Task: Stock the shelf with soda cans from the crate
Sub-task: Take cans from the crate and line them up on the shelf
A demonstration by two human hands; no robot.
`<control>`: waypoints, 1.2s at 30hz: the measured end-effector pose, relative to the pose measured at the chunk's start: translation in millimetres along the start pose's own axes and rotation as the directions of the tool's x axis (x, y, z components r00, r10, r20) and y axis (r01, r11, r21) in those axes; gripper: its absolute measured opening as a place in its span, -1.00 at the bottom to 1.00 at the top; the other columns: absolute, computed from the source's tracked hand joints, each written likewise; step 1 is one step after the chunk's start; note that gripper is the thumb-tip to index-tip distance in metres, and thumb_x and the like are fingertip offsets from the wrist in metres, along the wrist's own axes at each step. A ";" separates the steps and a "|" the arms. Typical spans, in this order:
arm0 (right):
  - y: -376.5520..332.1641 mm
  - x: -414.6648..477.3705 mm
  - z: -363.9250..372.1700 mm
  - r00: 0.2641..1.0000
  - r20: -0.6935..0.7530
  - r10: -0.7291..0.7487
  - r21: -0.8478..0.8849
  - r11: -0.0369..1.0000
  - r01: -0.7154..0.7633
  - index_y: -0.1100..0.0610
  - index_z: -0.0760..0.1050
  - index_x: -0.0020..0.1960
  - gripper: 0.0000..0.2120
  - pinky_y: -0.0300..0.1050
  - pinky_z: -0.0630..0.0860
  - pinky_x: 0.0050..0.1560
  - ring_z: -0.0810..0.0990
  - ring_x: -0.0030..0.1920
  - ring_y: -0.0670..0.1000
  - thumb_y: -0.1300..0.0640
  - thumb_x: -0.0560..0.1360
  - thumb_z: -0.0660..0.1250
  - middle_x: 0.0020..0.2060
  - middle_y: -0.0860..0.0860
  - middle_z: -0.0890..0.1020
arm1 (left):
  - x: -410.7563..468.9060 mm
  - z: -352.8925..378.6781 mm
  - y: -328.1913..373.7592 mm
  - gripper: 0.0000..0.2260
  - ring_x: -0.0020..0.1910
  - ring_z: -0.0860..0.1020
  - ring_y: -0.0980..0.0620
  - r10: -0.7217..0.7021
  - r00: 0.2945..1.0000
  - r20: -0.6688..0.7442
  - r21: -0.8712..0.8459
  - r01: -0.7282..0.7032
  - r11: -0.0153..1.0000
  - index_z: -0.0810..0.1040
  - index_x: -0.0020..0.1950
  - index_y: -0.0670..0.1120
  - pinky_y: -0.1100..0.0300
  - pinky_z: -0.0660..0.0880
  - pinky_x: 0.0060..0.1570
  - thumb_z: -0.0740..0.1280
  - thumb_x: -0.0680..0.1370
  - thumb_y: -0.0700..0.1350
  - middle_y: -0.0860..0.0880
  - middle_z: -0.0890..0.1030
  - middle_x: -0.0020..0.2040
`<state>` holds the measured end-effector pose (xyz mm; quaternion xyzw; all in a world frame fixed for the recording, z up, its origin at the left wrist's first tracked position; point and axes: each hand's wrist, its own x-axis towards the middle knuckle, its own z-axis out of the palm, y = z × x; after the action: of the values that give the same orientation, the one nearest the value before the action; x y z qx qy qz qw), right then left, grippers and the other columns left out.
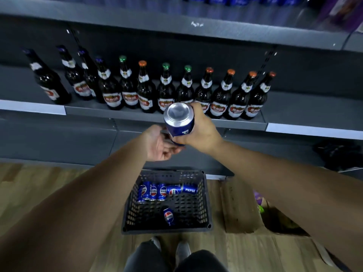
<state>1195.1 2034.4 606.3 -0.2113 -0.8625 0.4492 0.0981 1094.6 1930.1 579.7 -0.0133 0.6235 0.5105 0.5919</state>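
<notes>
My right hand (200,130) grips a blue soda can (179,122), its silver end toward me, in front of the grey shelf edge (90,112). My left hand (159,144) sits just below and left of the can, palm up, fingers apart and touching the can's lower end. On the floor under my arms stands a dark plastic crate (206,209). Several blue cans (161,190) lie along its far side and one more can (169,215) lies alone in the middle.
A row of dark glass bottles (146,91) fills the middle shelf behind the held can. A higher shelf (176,24) carries blue goods. An open cardboard box (243,209) lies right of the crate. A dark bundle (339,154) rests on the bottom shelf.
</notes>
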 end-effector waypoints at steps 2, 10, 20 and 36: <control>-4.9 -2.5 -6.4 0.998 -0.026 -0.053 -0.027 0.998 0.052 0.16 0.24 0.26 -0.30 -0.42 0.37 -0.16 0.48 0.02 -0.08 0.22 0.27 0.57 0.01 -0.07 0.48 | -5.6 2.5 7.1 -0.68 -0.37 0.53 0.01 0.036 0.999 0.021 -0.006 -0.036 0.999 0.50 -0.06 -0.13 0.25 0.30 -0.39 0.06 0.58 0.05 -0.17 0.66 -0.26; -28.7 -8.2 -20.0 0.977 -0.147 -0.154 -0.043 0.988 0.149 0.16 0.23 0.30 -0.29 -0.29 0.40 0.01 0.48 0.07 -0.08 0.27 0.29 0.55 0.06 -0.08 0.46 | -29.6 6.7 43.1 -0.69 -0.40 0.53 0.02 0.163 0.986 0.027 -0.047 -0.162 0.986 0.51 -0.16 -0.07 0.28 0.34 -0.44 0.10 0.58 0.06 0.00 0.58 -0.39; -55.6 -2.8 -25.1 0.939 -0.158 -0.306 -0.155 0.947 0.282 0.12 0.23 0.37 -0.27 -0.25 0.44 0.02 0.55 0.09 0.00 0.19 0.33 0.53 0.14 -0.04 0.53 | -70.7 6.0 75.8 -0.72 -0.08 0.62 -0.13 0.297 0.953 0.051 -0.214 -0.280 0.936 0.58 0.03 -0.07 -0.03 0.57 -0.15 0.24 0.56 0.10 -0.13 0.67 -0.06; -68.4 16.8 -36.5 0.909 -0.262 -0.323 -0.069 0.946 0.316 0.04 0.14 0.49 -0.22 -0.08 0.45 0.23 0.49 0.26 0.04 0.30 0.39 0.44 0.31 -0.06 0.45 | -79.3 13.1 113.4 -0.77 -0.20 0.60 -0.06 0.454 0.889 -0.052 -0.268 -0.450 0.852 0.53 0.12 -0.12 0.15 0.54 -0.33 0.29 0.53 -0.04 -0.10 0.62 -0.12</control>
<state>1174.3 2034.1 682.8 -0.1281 -0.8695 0.3832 0.2842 1057.4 1946.3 712.6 0.0558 0.5290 0.7162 0.4519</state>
